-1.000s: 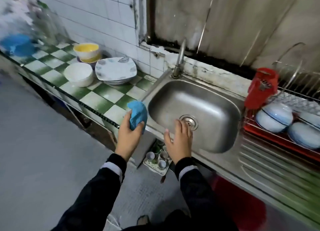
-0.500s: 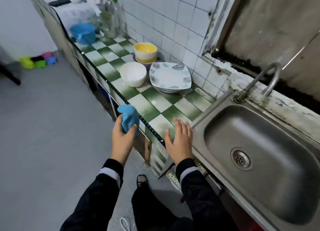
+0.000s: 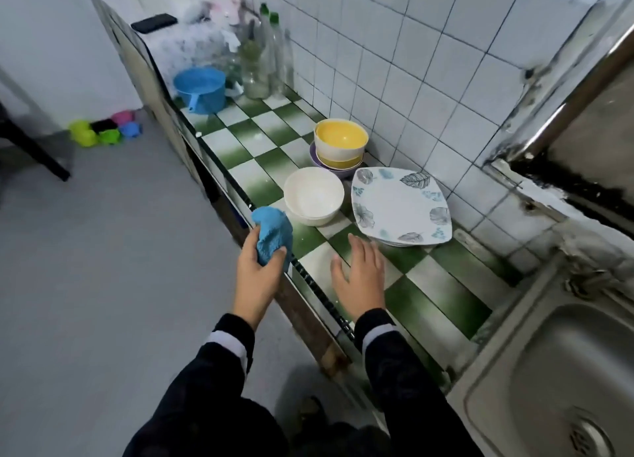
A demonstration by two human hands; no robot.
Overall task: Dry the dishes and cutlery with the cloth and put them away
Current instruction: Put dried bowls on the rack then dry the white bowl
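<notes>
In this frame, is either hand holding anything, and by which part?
The left hand grips the bunched blue cloth by its lower end; the right hand is open and holds nothing.

One cloth (image 3: 272, 235); one white bowl (image 3: 314, 195) — behind it, one pile of three bowls (image 3: 339, 144); one stack of plates (image 3: 399, 206), number unclear; one blue jug (image 3: 200, 87); one sink (image 3: 549, 370); two hands — left hand (image 3: 255, 278), right hand (image 3: 360, 274).

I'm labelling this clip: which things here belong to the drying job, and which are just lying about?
Job: cloth, white bowls, yellow bowls, plates.
Lying about: blue jug, bottles, coloured plastic on the floor.
</notes>
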